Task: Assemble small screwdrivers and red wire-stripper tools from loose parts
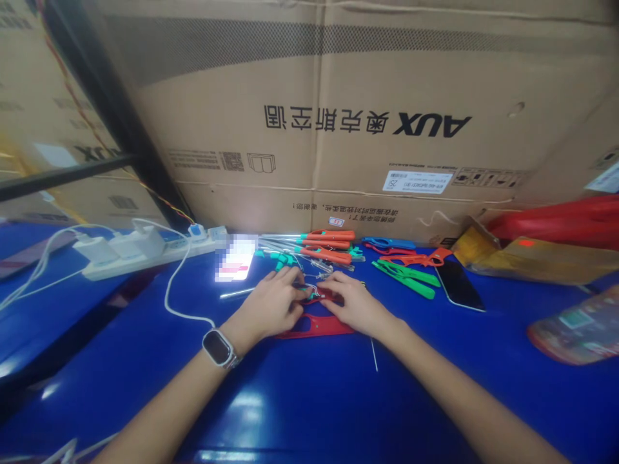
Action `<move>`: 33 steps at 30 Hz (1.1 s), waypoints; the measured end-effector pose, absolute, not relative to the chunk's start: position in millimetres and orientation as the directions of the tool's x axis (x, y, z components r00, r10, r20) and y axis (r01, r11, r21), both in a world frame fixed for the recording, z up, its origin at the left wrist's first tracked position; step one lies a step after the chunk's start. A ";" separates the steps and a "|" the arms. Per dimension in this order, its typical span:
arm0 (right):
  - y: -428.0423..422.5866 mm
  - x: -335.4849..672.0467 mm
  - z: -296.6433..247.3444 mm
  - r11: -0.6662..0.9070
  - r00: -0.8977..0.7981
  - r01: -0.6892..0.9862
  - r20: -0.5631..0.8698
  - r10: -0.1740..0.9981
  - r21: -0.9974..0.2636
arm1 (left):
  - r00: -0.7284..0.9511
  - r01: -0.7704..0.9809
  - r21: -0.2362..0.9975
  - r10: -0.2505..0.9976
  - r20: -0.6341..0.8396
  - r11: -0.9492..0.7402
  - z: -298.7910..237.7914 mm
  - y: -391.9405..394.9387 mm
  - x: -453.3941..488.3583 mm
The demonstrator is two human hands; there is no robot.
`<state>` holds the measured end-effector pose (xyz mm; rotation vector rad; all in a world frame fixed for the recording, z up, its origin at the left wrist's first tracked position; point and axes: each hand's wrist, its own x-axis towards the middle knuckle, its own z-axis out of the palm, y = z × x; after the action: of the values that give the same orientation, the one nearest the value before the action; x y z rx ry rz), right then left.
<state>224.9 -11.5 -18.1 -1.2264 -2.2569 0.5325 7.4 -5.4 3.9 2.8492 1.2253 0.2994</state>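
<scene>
Between my hands is a red casing half (325,295), apparently of a long-nosed lighter, with thin white wires and a teal piece in it. My left hand (275,301) has its fingers closed at the left end of this casing, by the teal piece. Thumb and fingers of my right hand (355,299) pinch the right end. Both sets of fingertips partly cover the small parts. Just in front, a second red casing half (329,325) with an oval opening lies flat on the blue table. A metal tube (236,292) lies left of my left hand.
Several orange-handled lighters (331,255) and small teal pieces (282,259) lie behind my hands. To the right are green casings (411,277), a blue casing (389,243) and a dark phone (461,283). A lit phone screen (235,258) and power strip (145,256) sit left; a big carton (338,77) stands behind.
</scene>
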 end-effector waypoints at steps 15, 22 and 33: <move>2.4 244.3 -13.1 0.531 -0.359 0.719 0.415 0.836 -0.448 | 0.658 0.658 0.218 0.691 0.301 -0.721 9.7 0.0 5.2; 30.2 238.6 -1.3 0.558 -0.517 0.802 0.219 0.827 -0.215 | 0.723 0.622 0.157 0.640 0.262 -0.767 0.8 2.2 11.8; 21.0 237.8 14.8 0.608 -0.574 0.743 0.200 0.794 -0.279 | 0.689 0.663 0.152 0.677 0.259 -0.733 -4.9 0.7 15.6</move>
<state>237.8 21.0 14.8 -1.2476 -2.5324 0.2365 15.6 0.7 -4.9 2.8444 1.1292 0.4645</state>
